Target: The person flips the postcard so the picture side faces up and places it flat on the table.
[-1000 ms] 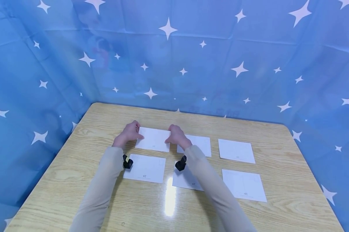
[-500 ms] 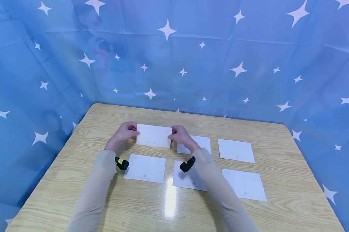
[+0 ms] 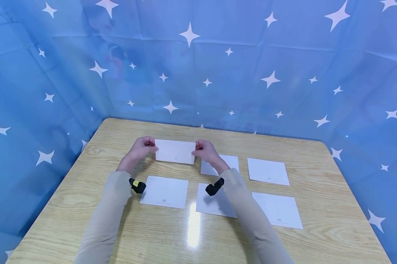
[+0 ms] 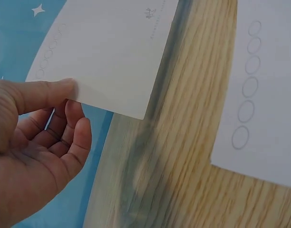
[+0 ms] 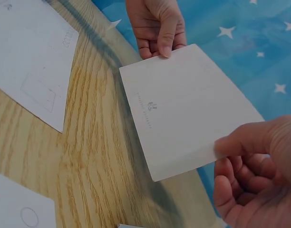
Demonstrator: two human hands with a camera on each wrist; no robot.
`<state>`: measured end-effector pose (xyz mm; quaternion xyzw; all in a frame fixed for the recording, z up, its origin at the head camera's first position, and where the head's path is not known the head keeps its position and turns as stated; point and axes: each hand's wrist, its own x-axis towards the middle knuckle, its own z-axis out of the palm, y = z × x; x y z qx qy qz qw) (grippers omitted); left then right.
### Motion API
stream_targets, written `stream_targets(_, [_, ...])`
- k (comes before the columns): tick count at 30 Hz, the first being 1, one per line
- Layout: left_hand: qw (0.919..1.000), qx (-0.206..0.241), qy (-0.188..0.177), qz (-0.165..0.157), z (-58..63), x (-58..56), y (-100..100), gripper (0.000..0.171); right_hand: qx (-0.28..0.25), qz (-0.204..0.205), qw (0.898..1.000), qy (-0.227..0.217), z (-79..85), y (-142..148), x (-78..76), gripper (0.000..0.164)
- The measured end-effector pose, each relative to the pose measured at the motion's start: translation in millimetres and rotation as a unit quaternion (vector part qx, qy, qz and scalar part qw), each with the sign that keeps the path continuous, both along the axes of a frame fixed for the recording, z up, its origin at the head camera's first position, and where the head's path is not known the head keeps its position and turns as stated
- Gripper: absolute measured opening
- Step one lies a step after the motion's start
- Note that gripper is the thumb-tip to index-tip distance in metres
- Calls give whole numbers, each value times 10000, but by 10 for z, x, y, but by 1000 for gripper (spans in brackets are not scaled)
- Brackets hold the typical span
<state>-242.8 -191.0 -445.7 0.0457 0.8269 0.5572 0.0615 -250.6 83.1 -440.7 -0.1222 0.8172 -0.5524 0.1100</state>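
Observation:
A white postcard (image 3: 174, 151) is held off the table by both hands, tilted up at its far edge. My left hand (image 3: 141, 149) pinches its left short side, thumb on the near face and fingers behind. On the opposite short side, my right hand (image 3: 207, 151) pinches it the same way. In the left wrist view the postcard (image 4: 107, 52) shows a row of small printed ovals and a tiny emblem. From the right wrist, both thumbs are seen pressing on the postcard (image 5: 183, 109). What its other face bears is hidden.
Several more white postcards lie flat on the wooden table (image 3: 145, 234): a front-left one (image 3: 165, 191), a front-middle one (image 3: 211, 203) partly under the right arm, a front-right one (image 3: 277, 211), a back-middle one (image 3: 229, 163) and a back-right one (image 3: 268, 171). A blue starry curtain (image 3: 198, 66) stands behind.
Both hands have raised the postcard from the back-left spot on the table, tilting it more upright. The other postcards have stayed in place.

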Motion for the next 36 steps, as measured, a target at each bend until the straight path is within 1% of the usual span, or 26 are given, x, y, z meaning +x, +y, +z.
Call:
stream_targets(3, [10000, 40, 14, -23, 18, 18, -4, 10, -48, -39, 10000, -4, -4, 7, -5, 21])
stream_targets(6, [9998, 141, 128, -67, 21, 36, -12, 9, -18, -146, 9999, -7, -10, 19, -11, 12])
stream_targets(8, [9993, 227, 274, -106, 26, 55, -19, 8, 0, -224, 9997, -7, -14, 28, -12, 6])
stream_targets(12, [9989, 315, 331, -65, 30, 70, -21, 7, -7, -312, 9995, 16, -20, 36, -9, 9])
stream_targets(14, [9991, 341, 237, -25, 24, 64, -19, 6, -23, -325, 9995, 15, -30, 38, -11, 10])
stream_targets(16, [9988, 456, 155, -61, 14, 58, -22, 6, -14, -337, 9994, 30, -38, 40, -10, 10])
stream_targets(22, [9942, 1038, -144, -232, 23, 71, -49, 16, -2, -305, 9995, 36, -40, 62, 3, 10])
stream_targets(24, [9952, 955, -137, -188, 27, 76, -53, 19, -1, -283, 9996, 18, -39, 69, 4, 11])
stream_targets(29, [9989, 437, -142, 67, -6, 76, -62, 22, 2, -233, 9997, -67, -51, 88, 8, 14])
stream_targets(33, [9984, 425, -338, 161, -43, 67, -74, 28, -97, -261, 9995, -146, -54, 102, 15, 17])
stream_targets(36, [9981, 398, -445, 152, -58, 64, -76, 33, -227, -285, 9991, -202, -60, 107, 18, 19])
